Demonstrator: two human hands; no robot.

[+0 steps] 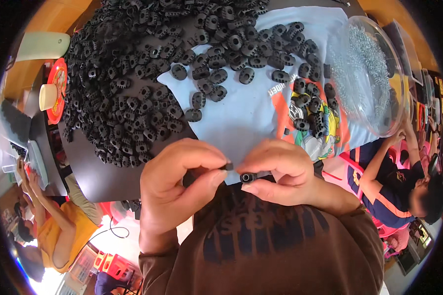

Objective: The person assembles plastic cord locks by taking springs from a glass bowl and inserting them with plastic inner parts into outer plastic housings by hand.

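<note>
My left hand (184,179) pinches a small dark block-like piece (227,167) between thumb and forefinger. Just to its right, my right hand (283,172) grips a black plastic part with a round hole (247,177), its ring-shaped end facing up. The two pieces are close but apart, held above the near edge of the light blue cloth (226,125). Beyond my hands, loose black ridged plastic parts (246,75) lie scattered on the cloth. More of them form a large heap (128,93) at the left and far side of the dark table.
A clear round tub (402,93) holds many small silvery springs (366,69) at the right. On the left stand a red plate (57,91), a cream cup (47,97) and a pale green object (44,45). Other people (59,231) sit at both sides.
</note>
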